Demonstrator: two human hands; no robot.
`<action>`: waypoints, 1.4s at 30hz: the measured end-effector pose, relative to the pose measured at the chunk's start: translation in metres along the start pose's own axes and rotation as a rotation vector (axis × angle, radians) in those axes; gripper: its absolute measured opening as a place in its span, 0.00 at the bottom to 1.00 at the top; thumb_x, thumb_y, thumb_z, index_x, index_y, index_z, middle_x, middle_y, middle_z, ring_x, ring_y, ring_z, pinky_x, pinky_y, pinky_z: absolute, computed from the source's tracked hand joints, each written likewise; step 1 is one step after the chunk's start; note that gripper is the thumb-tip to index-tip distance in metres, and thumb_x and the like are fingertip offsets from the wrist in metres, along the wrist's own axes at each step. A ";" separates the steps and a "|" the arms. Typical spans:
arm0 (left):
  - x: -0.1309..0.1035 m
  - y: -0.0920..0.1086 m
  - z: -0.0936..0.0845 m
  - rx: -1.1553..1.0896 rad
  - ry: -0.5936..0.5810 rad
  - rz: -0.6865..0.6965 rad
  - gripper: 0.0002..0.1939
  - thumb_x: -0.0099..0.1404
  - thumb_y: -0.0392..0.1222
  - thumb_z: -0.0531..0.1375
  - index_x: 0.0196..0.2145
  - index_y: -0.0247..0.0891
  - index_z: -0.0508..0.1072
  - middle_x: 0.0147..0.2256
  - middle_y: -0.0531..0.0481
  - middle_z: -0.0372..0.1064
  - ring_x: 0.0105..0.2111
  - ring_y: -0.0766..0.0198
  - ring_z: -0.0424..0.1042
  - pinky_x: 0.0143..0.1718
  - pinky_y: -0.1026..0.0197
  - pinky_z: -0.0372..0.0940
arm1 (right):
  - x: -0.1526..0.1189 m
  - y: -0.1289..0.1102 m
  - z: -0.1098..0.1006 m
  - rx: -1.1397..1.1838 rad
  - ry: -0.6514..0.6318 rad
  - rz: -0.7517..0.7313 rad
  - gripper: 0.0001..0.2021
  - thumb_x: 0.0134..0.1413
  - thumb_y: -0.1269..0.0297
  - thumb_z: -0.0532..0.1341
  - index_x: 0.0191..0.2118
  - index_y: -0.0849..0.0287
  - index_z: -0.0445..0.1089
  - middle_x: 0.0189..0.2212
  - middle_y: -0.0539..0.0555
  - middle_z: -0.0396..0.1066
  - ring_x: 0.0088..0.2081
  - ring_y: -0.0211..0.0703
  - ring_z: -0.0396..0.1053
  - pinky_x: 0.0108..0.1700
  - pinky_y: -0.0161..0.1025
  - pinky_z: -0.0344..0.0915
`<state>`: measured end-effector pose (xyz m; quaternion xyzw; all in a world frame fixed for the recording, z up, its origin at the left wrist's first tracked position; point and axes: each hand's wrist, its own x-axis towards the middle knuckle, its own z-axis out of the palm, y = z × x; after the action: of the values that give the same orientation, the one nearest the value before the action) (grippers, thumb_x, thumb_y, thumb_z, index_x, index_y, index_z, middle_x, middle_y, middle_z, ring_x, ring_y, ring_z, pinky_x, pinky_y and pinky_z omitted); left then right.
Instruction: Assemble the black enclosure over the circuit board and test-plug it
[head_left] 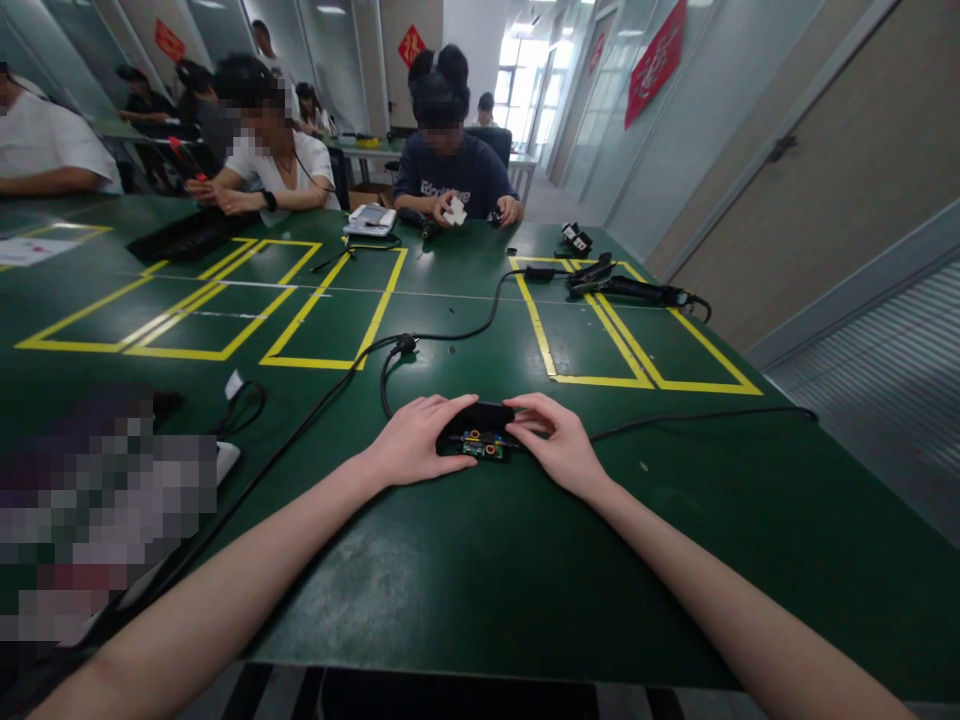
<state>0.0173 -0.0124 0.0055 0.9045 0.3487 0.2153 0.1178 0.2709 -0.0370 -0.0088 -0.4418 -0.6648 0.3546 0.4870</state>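
In the middle of the green table sits a black casing (491, 415), which looks like an opened power adapter. A small circuit board (484, 446) with copper-coloured coils shows on its near side. My left hand (418, 438) curls around the casing's left end, thumb at the near side and fingers over the far side. At the right end my right hand (559, 440) pinches with thumb and forefinger, next to the board; the exact contact is partly hidden by the fingers. One black cable (705, 413) runs off to the right from behind my right hand.
A long black cable (319, 405) with a plug (406, 344) crosses the table. Black tools (630, 290) lie at far right among yellow tape outlines. At left is a blurred-out flat item (112, 520). Several people sit opposite, one holding a white piece (454, 211).
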 end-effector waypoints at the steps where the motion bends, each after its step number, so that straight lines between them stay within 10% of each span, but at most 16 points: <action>1: 0.000 0.000 0.000 0.002 0.003 0.003 0.42 0.62 0.55 0.70 0.68 0.41 0.59 0.51 0.41 0.74 0.49 0.50 0.75 0.53 0.48 0.69 | 0.000 0.000 0.000 -0.005 0.006 -0.012 0.09 0.56 0.64 0.67 0.44 0.54 0.78 0.42 0.53 0.76 0.39 0.42 0.77 0.47 0.42 0.80; 35: -0.001 -0.002 -0.002 0.009 0.014 0.092 0.38 0.69 0.56 0.63 0.70 0.43 0.58 0.49 0.42 0.74 0.48 0.51 0.74 0.52 0.48 0.70 | -0.005 -0.009 0.002 -0.397 0.018 -0.447 0.09 0.65 0.73 0.59 0.45 0.54 0.73 0.41 0.56 0.75 0.43 0.46 0.76 0.46 0.43 0.75; 42: -0.001 -0.002 -0.002 0.005 -0.002 0.136 0.32 0.71 0.53 0.62 0.67 0.43 0.62 0.50 0.42 0.75 0.49 0.52 0.74 0.52 0.49 0.70 | -0.007 -0.015 0.000 -0.497 -0.149 -0.514 0.10 0.63 0.73 0.58 0.46 0.54 0.72 0.43 0.58 0.75 0.45 0.47 0.76 0.47 0.44 0.76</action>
<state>0.0148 -0.0114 0.0058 0.9267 0.2867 0.2212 0.1009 0.2685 -0.0490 0.0021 -0.3380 -0.8537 0.0795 0.3880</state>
